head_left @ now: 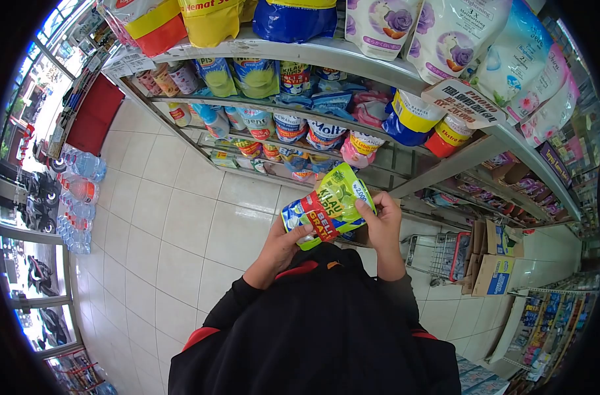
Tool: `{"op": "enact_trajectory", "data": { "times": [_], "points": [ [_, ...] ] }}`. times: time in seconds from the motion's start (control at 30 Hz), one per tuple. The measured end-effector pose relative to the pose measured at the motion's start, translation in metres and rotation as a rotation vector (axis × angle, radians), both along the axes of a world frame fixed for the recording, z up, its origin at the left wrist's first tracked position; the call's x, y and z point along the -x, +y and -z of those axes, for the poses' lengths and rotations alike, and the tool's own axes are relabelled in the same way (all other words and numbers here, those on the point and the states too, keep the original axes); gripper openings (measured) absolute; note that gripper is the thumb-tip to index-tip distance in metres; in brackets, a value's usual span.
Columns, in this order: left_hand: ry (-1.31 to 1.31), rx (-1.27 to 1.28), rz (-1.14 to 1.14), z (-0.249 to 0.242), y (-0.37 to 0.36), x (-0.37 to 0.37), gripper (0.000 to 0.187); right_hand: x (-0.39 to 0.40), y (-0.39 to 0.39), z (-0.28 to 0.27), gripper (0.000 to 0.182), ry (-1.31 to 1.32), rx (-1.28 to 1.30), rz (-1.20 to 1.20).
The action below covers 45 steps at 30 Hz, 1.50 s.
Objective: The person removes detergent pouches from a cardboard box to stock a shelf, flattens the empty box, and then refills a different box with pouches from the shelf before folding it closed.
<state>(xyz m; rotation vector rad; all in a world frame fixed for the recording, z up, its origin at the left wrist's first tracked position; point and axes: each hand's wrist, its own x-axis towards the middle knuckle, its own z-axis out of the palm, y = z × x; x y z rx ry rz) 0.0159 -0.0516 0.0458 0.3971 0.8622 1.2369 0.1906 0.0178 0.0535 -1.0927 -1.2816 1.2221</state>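
A green, blue and red refill pouch (327,205) is held up in front of my chest, tilted, with a "BELI GRATIS" band across it. My left hand (280,247) grips its lower left end, thumb on the front. At the upper right edge, my right hand (383,220) pinches the pouch beside a small blue-and-white "Rp 2.000" label (360,192). The fingers behind the pouch are hidden. Just beyond it stands a shelf rack with several similar pouches, among them green ones (256,79) and a white-and-blue one (326,135).
Large refill pouches (379,26) line the top shelf (280,51), with a promo card (463,104) at its edge. A shopping cart (438,255) and cardboard boxes (494,266) stand at right. Bottled water packs (79,204) sit on the tiled floor (175,230) at left.
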Motion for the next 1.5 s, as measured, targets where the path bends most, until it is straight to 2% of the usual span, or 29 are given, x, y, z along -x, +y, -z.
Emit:
{"op": "enact_trajectory", "data": {
  "times": [0.23, 0.47, 0.53, 0.93, 1.27, 1.37, 1.47, 1.5],
  "points": [
    [-0.076, -0.003, -0.061, 0.002, -0.002, -0.002, 0.041, -0.003, 0.004, -0.001, 0.018, 0.093, -0.054, -0.002],
    [-0.074, -0.062, -0.034, -0.004, -0.002, -0.002, 0.040, -0.006, 0.004, -0.010, 0.018, 0.130, -0.026, 0.016],
    [-0.152, -0.045, -0.022, -0.003, -0.001, 0.000, 0.042, -0.006, 0.003, -0.015, 0.018, 0.148, 0.001, 0.017],
    [-0.128, -0.107, 0.012, -0.022, -0.003, 0.004, 0.050, -0.002, 0.007, -0.042, 0.016, 0.161, -0.074, -0.011],
    [-0.140, -0.078, -0.023, -0.023, -0.008, 0.004, 0.045, 0.003, 0.009, -0.042, 0.013, 0.170, 0.010, -0.062],
    [-0.175, -0.067, -0.050, -0.019, -0.008, 0.006, 0.044, 0.012, 0.008, -0.026, 0.022, 0.147, -0.104, -0.071],
    [-0.205, -0.042, -0.061, -0.017, -0.006, 0.008, 0.043, 0.023, -0.001, -0.025, 0.050, 0.108, -0.047, 0.003],
    [-0.189, -0.029, -0.067, -0.018, -0.006, 0.007, 0.042, 0.023, -0.002, -0.019, 0.050, 0.106, -0.053, -0.004]
  ]
}}
